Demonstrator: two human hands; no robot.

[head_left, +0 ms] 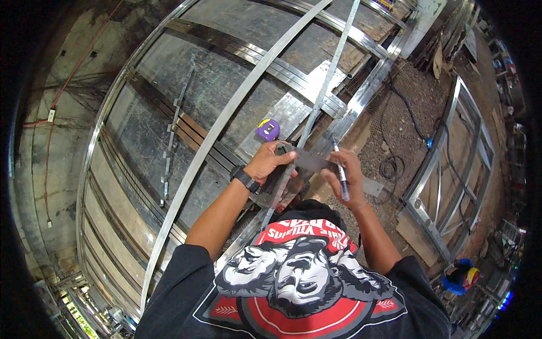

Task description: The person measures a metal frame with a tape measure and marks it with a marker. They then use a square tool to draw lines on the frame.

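My left hand (269, 162), with a black watch on its wrist, grips a try square. The square's flat grey blade (312, 162) reaches right across a narrow metal bar (324, 93). In my right hand (352, 178) is a slim marker pen (341, 169), white with a dark rear end, its tip pointing away from me. The right fingers are close to the blade's right end; whether they touch it I cannot tell. Just beyond my left hand, a purple tape measure (267, 130) with a yellow patch rests on a metal sheet (285, 116).
A long flat metal bar (226, 116) crosses the big metal frame (367, 96) and its dark panels. To the right, a smaller metal frame (437, 164) lies near a coiled black cable (391, 167) on gravelly ground. Scrap wood (449, 48) is piled at the far right.
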